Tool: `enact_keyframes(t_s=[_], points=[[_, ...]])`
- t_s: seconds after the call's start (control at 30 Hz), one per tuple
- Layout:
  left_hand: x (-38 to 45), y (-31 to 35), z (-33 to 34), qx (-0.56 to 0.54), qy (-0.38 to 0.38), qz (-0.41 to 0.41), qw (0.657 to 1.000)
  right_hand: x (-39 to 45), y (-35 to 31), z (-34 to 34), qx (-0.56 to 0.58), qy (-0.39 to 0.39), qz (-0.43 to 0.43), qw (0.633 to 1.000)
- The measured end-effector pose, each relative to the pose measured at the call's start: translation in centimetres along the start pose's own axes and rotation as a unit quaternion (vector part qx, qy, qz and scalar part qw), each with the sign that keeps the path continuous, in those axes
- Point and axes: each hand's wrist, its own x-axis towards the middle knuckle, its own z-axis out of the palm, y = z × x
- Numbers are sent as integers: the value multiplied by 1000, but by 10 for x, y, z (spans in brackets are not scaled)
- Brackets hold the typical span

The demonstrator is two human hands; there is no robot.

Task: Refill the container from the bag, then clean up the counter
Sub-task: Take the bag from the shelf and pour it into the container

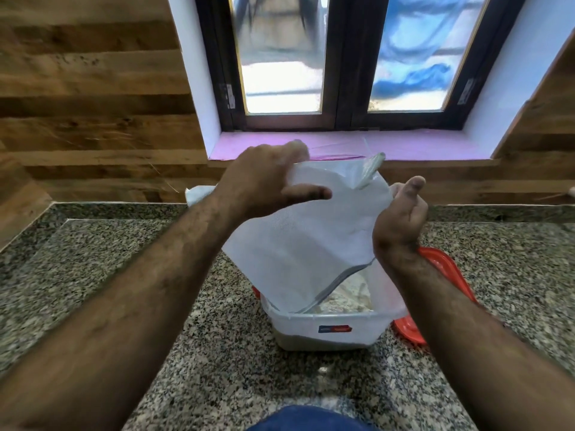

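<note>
Mid-pour at the granite counter point(93, 275): my left hand point(264, 178) pinches the bag point(298, 237) at 11 o'clock, right hand point(399, 219) curled on its 3 o'clock edge, mouth tipped into the container point(326, 332) w/ red lid point(441, 269) behind. I'd lift slowly, keeping the mouth inside the rim.

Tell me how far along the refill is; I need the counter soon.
Done: lid off, lying behind the container. In hand: left hand and right hand hold the white bag upended, its mouth in the container, pale contents inside. Left: closing the container, cleaning the counter.
</note>
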Motion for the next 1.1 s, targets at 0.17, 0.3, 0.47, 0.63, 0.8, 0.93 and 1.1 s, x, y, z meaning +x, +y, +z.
enact_keyframes(t_s=[0.17,0.3,0.47,0.63,0.8,0.93,1.1], points=[[2,-13,13,22,109,76,991,1,-4,2,-34,4,-27,999],[-8,-12,22,24,233,52,971,-4,-5,5,-77,36,-29,996],[-13,-17,23,6,286,48,957,-5,-2,2,-109,-12,-98,989],[-17,-30,11,-80,276,30,957,-9,5,-3,-137,-16,-123,983],[-11,-34,0,-34,264,66,962,-13,10,3,-149,3,-82,985],[-2,-13,0,65,272,130,951,-22,7,5,-126,-25,-158,979],[6,1,6,80,271,167,945,-22,7,3,-127,7,-116,985]])
